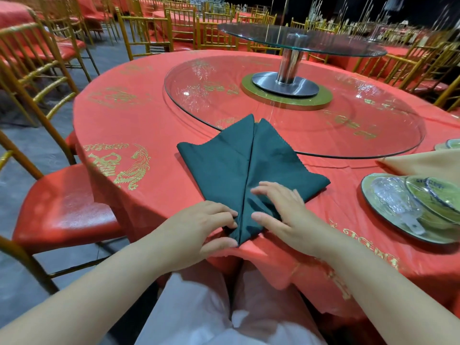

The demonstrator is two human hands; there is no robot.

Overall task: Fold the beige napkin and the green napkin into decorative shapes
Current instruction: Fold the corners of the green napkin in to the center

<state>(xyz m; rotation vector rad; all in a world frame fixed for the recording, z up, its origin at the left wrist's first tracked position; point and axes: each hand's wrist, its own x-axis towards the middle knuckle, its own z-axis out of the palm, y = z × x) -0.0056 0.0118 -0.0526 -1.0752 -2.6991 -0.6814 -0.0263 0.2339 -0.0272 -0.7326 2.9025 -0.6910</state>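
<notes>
While my left hand (211, 225) pinches the green napkin (249, 165) tip, right hand (281, 210) flat on it, easing off could spring the flaps.

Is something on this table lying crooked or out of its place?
Slightly: the green napkin has its two far tips resting over the rim of the glass turntable, and the red tablecloth is bunched at the table edge under the left hand.

A round bench (149, 120) draped in a gold-printed red tablecloth (323, 272) carries a glass lazy Susan (373, 135); a smaller glass turntable (323, 43) stands on a steel post (288, 66). At right, a plate (368, 195) holds bowls (428, 195). Gold chairs (67, 210) with red seats stand around
</notes>
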